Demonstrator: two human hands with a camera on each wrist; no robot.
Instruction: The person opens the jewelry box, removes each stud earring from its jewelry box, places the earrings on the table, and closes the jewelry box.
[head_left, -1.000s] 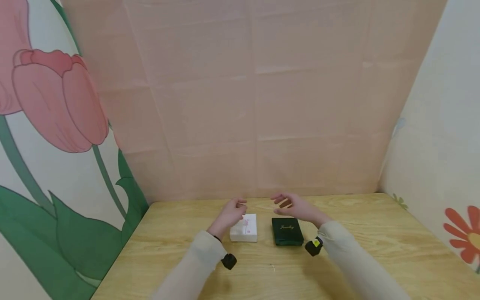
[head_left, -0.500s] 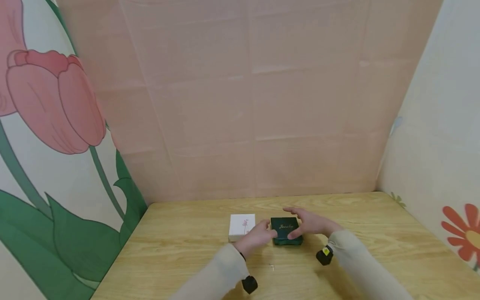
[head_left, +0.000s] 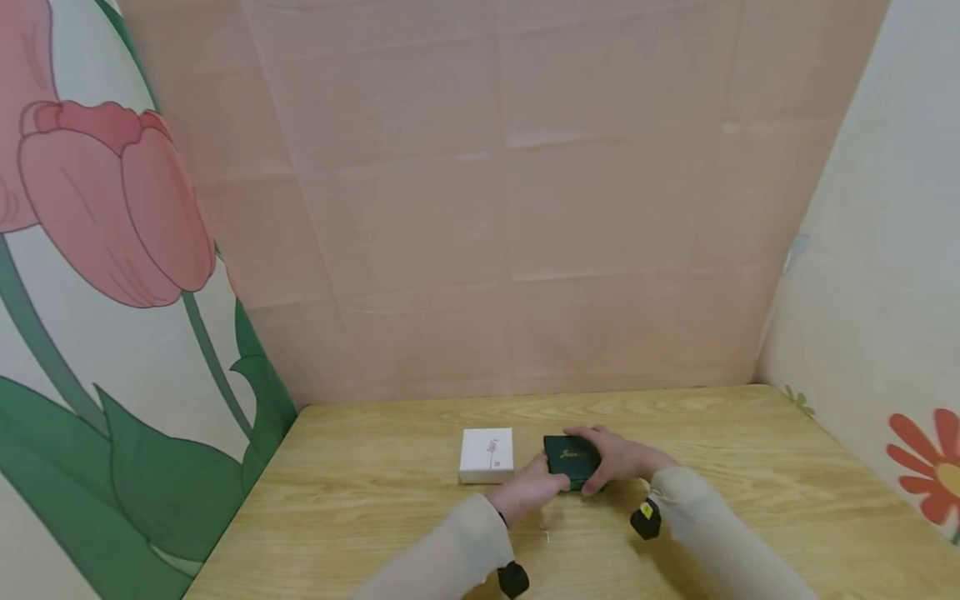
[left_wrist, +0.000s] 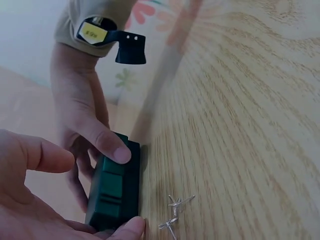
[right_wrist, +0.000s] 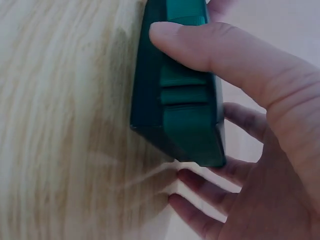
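A dark green jewelry box [head_left: 568, 458] with gold lettering on its lid stands on the wooden table. Along its front face runs a green ribbon [right_wrist: 185, 95] with a flat bow, as the wrist views show. My right hand [head_left: 618, 460] grips the box from the right, thumb [right_wrist: 185, 47] across the front and fingers behind. At the box's left end is my left hand [head_left: 528, 487]; low fingertips [left_wrist: 131, 227] touch that end, while its thumb [left_wrist: 47, 155] stays apart in front. A small silver twig-like piece [left_wrist: 174, 215] lies on the tabletop, nearer me than the box.
Left of the jewelry box sits a white box [head_left: 486, 457] with a pink flower print. The wooden table [head_left: 360, 483] ends at a pink cloth backdrop [head_left: 420, 250], with flower-printed walls on both sides.
Both hands have come down from above the boxes to the jewelry box. The right hand has taken hold of it, and the left has moved right, off the white box.
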